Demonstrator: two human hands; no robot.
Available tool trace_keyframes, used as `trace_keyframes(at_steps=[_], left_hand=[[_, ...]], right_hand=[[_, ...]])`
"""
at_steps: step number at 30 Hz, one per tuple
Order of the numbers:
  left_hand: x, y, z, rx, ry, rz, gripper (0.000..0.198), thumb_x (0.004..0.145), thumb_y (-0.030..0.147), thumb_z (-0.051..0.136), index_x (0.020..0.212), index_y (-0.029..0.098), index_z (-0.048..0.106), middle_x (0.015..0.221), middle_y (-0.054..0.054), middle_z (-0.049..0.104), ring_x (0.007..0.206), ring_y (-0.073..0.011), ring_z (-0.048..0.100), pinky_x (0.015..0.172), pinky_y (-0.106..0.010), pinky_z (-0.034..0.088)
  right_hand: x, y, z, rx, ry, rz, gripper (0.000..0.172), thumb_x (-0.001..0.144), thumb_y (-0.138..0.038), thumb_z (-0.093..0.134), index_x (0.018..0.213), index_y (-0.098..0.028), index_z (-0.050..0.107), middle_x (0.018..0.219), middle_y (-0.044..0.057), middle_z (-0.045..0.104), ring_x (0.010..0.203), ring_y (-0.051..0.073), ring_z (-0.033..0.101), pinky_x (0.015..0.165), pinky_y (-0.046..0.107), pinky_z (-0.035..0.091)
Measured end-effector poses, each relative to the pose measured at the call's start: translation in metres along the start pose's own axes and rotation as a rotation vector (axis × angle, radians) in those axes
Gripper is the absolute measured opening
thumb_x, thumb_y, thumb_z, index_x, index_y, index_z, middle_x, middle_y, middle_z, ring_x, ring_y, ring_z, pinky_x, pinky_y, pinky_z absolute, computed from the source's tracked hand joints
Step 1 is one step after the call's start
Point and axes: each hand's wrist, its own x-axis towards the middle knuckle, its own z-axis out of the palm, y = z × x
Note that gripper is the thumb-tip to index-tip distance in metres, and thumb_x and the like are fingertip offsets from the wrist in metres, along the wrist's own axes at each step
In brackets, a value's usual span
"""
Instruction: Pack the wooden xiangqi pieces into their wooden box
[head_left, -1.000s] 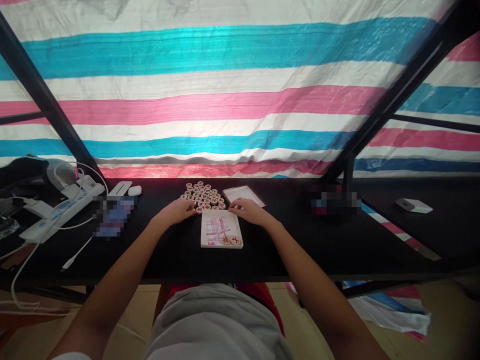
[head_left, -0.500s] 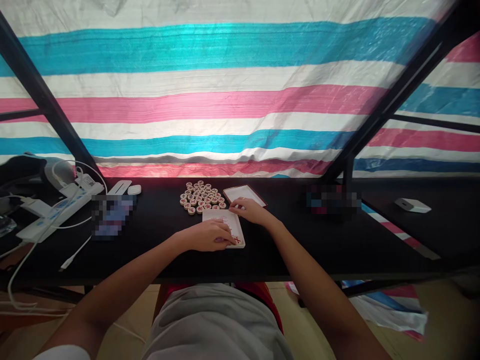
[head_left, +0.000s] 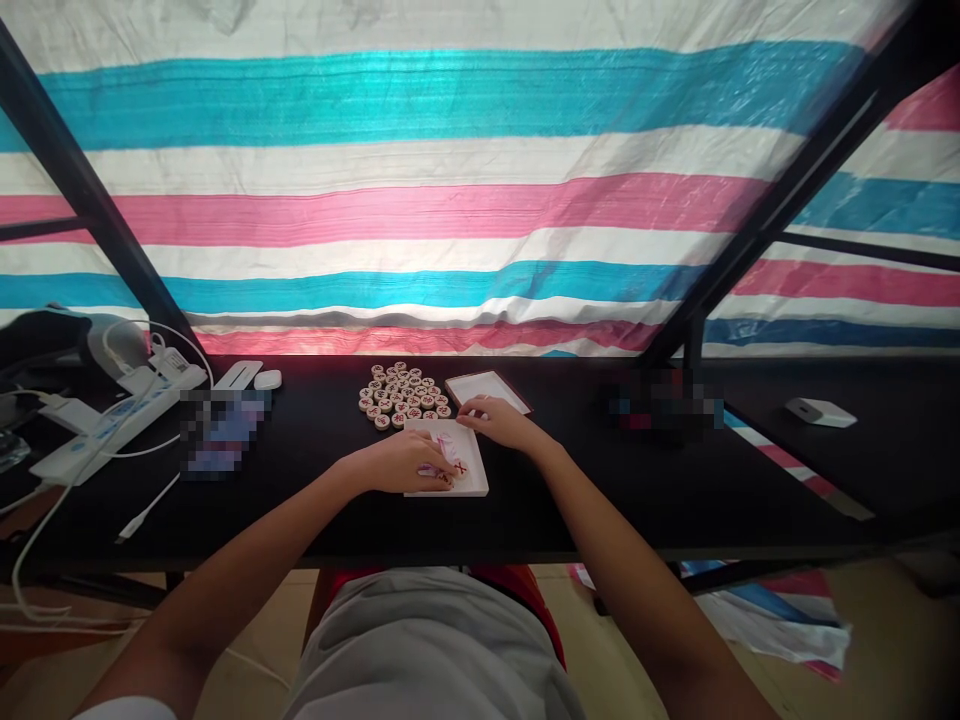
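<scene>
Matt black table [head_left: 570, 500]; pale wooden discs [head_left: 401, 392]; white box [head_left: 471, 482], smooth card.

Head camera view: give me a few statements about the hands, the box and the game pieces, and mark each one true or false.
1. The left hand lies over the white box. True.
2. The pile of round game pieces lies beyond the box. True.
3. The right hand is lifted clear of the box. False: it rests at the box's far right corner.
4. Everything sits on a white surface. False: the table is black.
5. The box holds nothing. False: a few red-marked pieces show beside the left hand's fingers.
</scene>
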Motion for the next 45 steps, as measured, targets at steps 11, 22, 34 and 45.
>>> trace_keyframes(at_steps=[11,22,34,45], left_hand=[[-0.014,-0.014,-0.023,0.096,0.17,-0.11,0.019,0.074,0.019,0.054,0.09,0.019,0.064,0.087,-0.003,0.064,0.081,-0.0161,0.056,0.078,-0.026,0.041],[-0.047,-0.069,-0.041,0.047,-0.001,-0.71,0.014,0.069,0.033,0.056,0.071,0.019,0.052,0.071,0.001,0.06,0.063,-0.0142,0.053,0.054,-0.023,0.034],[-0.031,-0.042,-0.041,0.246,0.204,-0.5,0.025,0.087,0.034,0.043,0.082,0.019,0.063,0.083,-0.003,0.065,0.074,-0.016,0.058,0.063,-0.024,0.038],[0.013,-0.004,0.026,0.082,0.093,0.1,0.019,0.087,0.026,0.056,0.102,0.02,0.066,0.097,-0.005,0.067,0.094,-0.0175,0.057,0.089,-0.027,0.04]], right_hand=[[-0.001,-0.002,0.0,-0.034,0.005,0.02,0.023,0.086,-0.036,0.054,0.091,-0.021,0.069,0.09,0.005,0.063,0.078,0.016,0.057,0.077,0.029,0.044],[-0.001,-0.003,-0.001,-0.028,-0.004,0.013,0.023,0.086,-0.036,0.053,0.09,-0.021,0.069,0.091,0.006,0.063,0.078,0.016,0.058,0.077,0.029,0.044],[0.0,-0.002,0.0,-0.028,-0.009,0.008,0.022,0.086,-0.036,0.053,0.09,-0.02,0.068,0.09,0.006,0.062,0.076,0.016,0.059,0.076,0.029,0.045],[0.0,0.002,0.001,-0.025,0.013,-0.018,0.022,0.086,-0.036,0.053,0.09,-0.02,0.068,0.09,0.005,0.062,0.075,0.015,0.059,0.076,0.029,0.046]])
